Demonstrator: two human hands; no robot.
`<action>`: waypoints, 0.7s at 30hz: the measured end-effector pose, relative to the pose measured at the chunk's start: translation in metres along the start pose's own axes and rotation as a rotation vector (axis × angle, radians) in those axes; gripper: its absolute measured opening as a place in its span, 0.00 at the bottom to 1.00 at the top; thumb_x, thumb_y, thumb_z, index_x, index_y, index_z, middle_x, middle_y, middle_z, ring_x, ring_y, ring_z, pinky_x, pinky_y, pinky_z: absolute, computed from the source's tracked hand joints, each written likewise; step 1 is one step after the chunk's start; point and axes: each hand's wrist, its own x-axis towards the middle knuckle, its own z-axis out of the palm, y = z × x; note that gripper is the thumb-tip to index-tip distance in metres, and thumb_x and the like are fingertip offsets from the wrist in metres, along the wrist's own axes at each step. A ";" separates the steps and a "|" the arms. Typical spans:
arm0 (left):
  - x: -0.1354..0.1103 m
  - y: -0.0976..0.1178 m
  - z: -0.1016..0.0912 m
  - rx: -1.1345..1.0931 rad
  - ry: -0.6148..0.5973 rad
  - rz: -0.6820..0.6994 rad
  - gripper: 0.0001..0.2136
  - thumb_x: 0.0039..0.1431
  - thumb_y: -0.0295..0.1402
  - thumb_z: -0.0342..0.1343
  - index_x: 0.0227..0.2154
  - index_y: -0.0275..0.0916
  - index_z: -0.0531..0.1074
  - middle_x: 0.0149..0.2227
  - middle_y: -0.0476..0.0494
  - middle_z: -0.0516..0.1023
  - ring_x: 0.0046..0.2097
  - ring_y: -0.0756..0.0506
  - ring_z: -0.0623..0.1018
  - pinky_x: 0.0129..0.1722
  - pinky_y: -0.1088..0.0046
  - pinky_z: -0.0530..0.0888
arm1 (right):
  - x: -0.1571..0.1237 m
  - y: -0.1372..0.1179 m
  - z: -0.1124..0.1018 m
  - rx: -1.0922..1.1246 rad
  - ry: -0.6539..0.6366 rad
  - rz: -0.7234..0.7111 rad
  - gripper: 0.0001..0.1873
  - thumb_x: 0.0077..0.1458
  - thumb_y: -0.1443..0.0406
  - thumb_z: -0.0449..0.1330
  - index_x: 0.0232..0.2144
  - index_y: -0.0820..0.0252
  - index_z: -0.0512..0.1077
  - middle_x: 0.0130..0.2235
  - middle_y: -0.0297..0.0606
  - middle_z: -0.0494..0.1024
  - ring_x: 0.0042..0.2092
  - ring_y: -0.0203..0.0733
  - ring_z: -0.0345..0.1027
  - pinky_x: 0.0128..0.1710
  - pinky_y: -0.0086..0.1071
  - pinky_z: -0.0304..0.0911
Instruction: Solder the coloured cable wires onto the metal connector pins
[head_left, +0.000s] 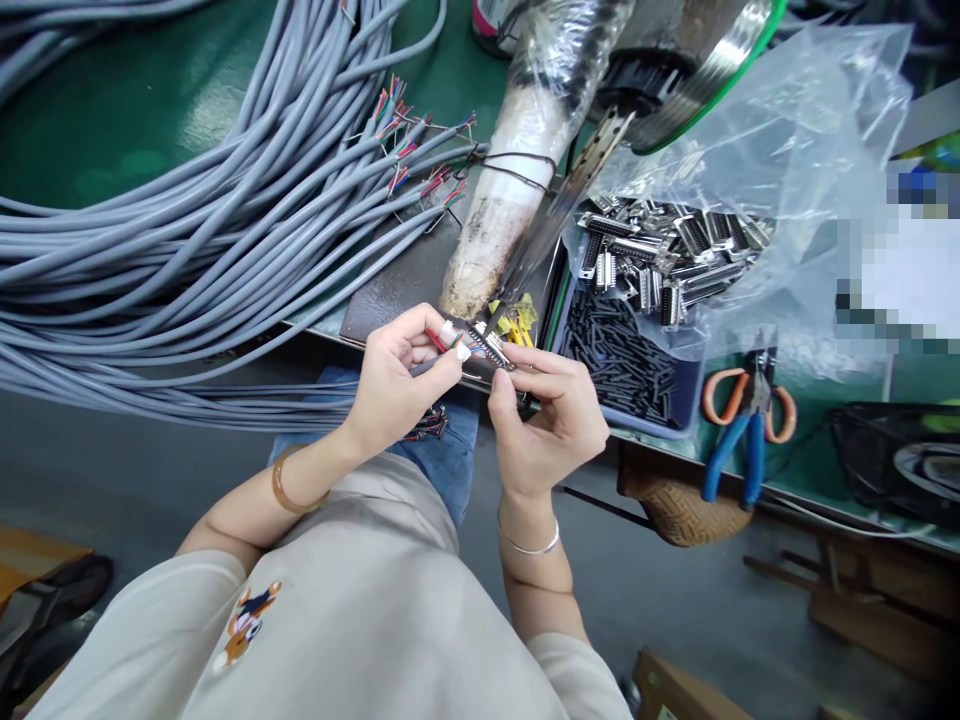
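Note:
My left hand point(409, 375) pinches the stripped end of a grey cable, whose thin coloured wires point(437, 341) show between finger and thumb. White coverings, perhaps tape, sit on the fingertips. Opposite it, my right hand point(551, 415) grips a metal multi-pin connector point(489, 346) by its side. Wires and connector meet between the two hands; whether they are joined I cannot make out. Just above the connector ends a dark, slim metal piece point(517, 270) that slopes down from a solder spool point(720, 80). Beside it stands a plastic-wrapped white tube point(506, 200).
Grey cables point(187, 260) with stripped ends cover the left of the green table. On the right, a blue bin point(686, 405) holds short black tubes point(619, 355), with loose connectors point(675, 250) in a clear bag above. Cutters point(750, 420) with blue handles and orange-handled scissors point(724, 397) lie farther right.

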 end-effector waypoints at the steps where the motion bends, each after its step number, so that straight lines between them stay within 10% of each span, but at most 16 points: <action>1: 0.000 0.000 0.001 0.004 0.006 0.008 0.08 0.51 0.28 0.66 0.26 0.38 0.70 0.26 0.52 0.74 0.29 0.54 0.74 0.31 0.80 0.73 | 0.000 0.001 0.000 -0.014 0.005 -0.020 0.08 0.58 0.71 0.67 0.34 0.52 0.75 0.41 0.32 0.85 0.42 0.41 0.81 0.39 0.37 0.78; 21: 0.000 -0.003 0.003 0.089 0.029 0.083 0.08 0.52 0.26 0.63 0.25 0.38 0.68 0.24 0.54 0.70 0.23 0.57 0.66 0.23 0.83 0.64 | -0.001 0.004 0.001 -0.131 0.000 -0.159 0.08 0.57 0.71 0.68 0.35 0.55 0.73 0.43 0.36 0.85 0.41 0.38 0.81 0.39 0.32 0.79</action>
